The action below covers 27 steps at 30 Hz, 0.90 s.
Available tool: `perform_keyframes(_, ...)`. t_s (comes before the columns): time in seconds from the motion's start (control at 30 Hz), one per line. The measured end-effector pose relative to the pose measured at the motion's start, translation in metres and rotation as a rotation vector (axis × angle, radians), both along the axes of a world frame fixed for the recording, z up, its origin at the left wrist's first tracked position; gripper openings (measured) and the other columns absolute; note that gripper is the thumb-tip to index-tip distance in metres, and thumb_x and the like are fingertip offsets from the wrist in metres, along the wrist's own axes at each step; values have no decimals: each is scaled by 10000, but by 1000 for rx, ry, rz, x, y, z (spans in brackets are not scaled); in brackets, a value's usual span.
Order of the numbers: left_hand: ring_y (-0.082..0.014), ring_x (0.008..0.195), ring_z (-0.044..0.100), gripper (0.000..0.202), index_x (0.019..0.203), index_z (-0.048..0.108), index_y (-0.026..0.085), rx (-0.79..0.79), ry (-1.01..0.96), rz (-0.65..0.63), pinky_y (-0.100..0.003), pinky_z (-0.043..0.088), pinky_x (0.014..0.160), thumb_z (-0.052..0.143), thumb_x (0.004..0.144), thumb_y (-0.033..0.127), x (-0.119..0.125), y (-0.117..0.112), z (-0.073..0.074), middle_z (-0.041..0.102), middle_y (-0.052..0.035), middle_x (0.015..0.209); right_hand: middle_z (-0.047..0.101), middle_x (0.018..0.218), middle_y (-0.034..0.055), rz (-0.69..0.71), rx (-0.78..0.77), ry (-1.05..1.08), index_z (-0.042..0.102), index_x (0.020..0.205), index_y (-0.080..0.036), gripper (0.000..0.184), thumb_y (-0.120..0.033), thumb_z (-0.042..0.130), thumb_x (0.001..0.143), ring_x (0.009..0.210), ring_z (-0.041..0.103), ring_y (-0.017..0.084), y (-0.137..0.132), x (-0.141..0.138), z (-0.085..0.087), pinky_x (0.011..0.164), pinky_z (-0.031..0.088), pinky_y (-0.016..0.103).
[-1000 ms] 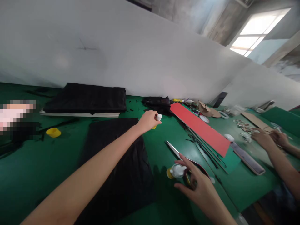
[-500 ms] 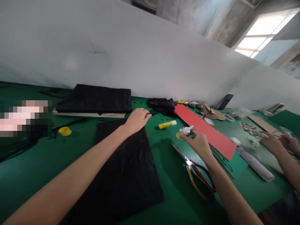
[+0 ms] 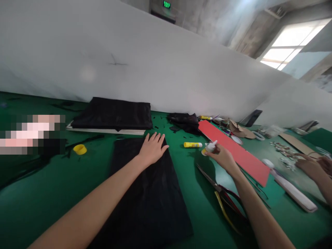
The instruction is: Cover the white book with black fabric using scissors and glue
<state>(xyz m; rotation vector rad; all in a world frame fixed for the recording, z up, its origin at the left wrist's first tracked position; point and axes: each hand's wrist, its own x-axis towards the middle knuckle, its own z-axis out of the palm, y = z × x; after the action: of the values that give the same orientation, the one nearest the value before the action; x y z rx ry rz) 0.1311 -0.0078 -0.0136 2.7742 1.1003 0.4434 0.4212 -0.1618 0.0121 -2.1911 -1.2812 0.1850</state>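
Note:
My left hand [image 3: 153, 149] lies with spread fingers on the upper part of a black cloth piece [image 3: 153, 200], which is laid out on the green table. To the right, my right hand [image 3: 222, 155] grips a small white glue bottle [image 3: 209, 147] with a pointed nozzle and a yellow label, near the table top. A yellow glue stick [image 3: 192, 145] lies just left of that bottle. Below my right hand rest scissors [image 3: 219, 188], partly hidden by my forearm. A folded black cloth [image 3: 116, 114] sits on a white board [image 3: 109, 131] at the back.
A red board [image 3: 238, 152] lies right of my right hand, with a long pale strip-like object [image 3: 295, 192] beyond. A yellow ring [image 3: 80, 149] and black scraps are at left. At the far right, another person's hands [image 3: 311, 166] are near small pieces [image 3: 285, 155].
My left hand has come down flat onto the black cloth with its fingers spreading. My right hand still holds the glue bottle. The whole view has shifted slightly.

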Motion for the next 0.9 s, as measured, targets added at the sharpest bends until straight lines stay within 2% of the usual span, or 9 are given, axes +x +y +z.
perform_keyframes(0.1,-302,1461,177,605,1473,323,151,46,-15,-18,-548,172,1170,305,965,480,-1,-2,4,294,-129,1546,670,1092,117,-68,114,-104,526,1261,-156,706,-544,676,690,801,633,231,-8,-3,24,688,475,347)
perform_keyframes(0.17,-256,1469,163,557,1468,331,153,70,-16,-73,-501,146,1194,306,976,414,-1,-4,6,281,-98,1554,663,1109,99,-77,231,-277,526,1268,-192,585,-521,614,792,845,623,225,-9,-15,42,723,480,343)
perform_keyframes(0.23,-215,1446,247,509,1433,396,149,69,-5,-126,-447,169,1200,290,985,366,0,-4,6,345,-90,1527,668,1099,88,66,179,-496,546,1251,-194,419,-422,516,900,932,615,221,-2,-35,51,792,477,331)
perform_keyframes(0.33,-218,1400,350,494,1390,457,134,43,10,-144,-451,244,1177,277,989,358,0,-3,3,407,-109,1488,665,1152,105,364,-109,-755,590,1203,-153,319,-184,446,920,1086,586,219,25,-64,43,905,437,315)
perform_keyframes(0.47,-223,1408,338,515,1395,450,135,17,19,-156,-455,251,1175,298,985,407,-1,0,0,394,-110,1494,708,978,134,461,-284,-862,649,1086,-100,326,-33,487,812,938,646,251,63,-78,19,784,449,326)
perform_keyframes(0.57,-215,1412,331,523,1401,442,148,8,20,-161,-445,244,1180,304,982,429,-2,1,-1,388,-104,1498,695,857,127,486,-332,-948,679,983,-105,259,-38,500,809,819,649,246,77,-76,16,755,442,338)
perform_keyframes(0.63,-217,1410,334,529,1404,437,135,7,16,-159,-443,237,1183,306,981,425,-2,1,-1,392,-109,1496,679,882,136,507,-328,-1021,691,958,-115,259,-33,491,816,849,633,252,82,-77,21,855,427,387)
perform_keyframes(0.73,-223,1408,336,541,1406,429,104,10,5,-155,-438,228,1187,305,981,415,-1,0,-2,399,-118,1491,660,943,150,557,-310,-1143,718,908,-125,274,-26,476,827,957,589,277,88,-86,29,1032,318,487)
perform_keyframes(0.9,-219,1403,343,529,1401,436,104,20,-13,-136,-435,225,1187,310,981,400,1,-1,-6,409,-108,1488,656,896,117,673,-310,-1299,746,817,-134,253,-34,513,811,950,569,261,99,-98,25,1135,242,477)
